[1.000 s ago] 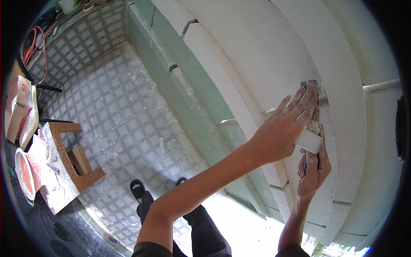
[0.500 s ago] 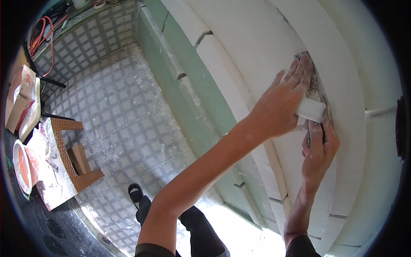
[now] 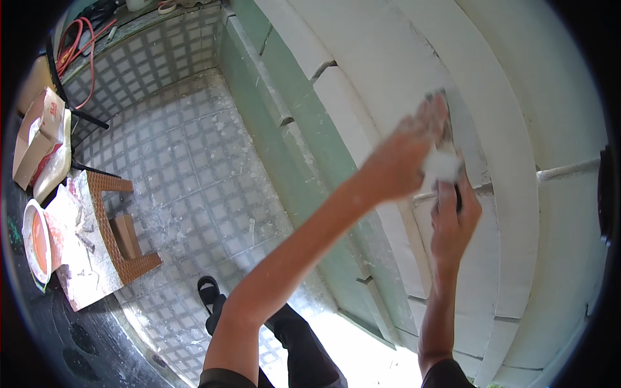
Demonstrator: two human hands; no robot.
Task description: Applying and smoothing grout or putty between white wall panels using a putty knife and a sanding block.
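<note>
Right of centre, the left hand [image 3: 402,158], its extended fingers too blurred to judge spread, overlies a narrow grey flat blade [image 3: 447,134] at cream-white panelling [image 3: 388,68], a white block [image 3: 443,166] intervening before the right hand [image 3: 456,223], fingers curled round a dark handle [image 3: 459,199].

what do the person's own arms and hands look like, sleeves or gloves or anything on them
The left hand and right hand are both bare, with no gloves. The left sleeve and right sleeve are plain and dark, nearly black; the left ends above the elbow. No watch or wristband shows. Blur hides finer detail on the left hand.
</note>
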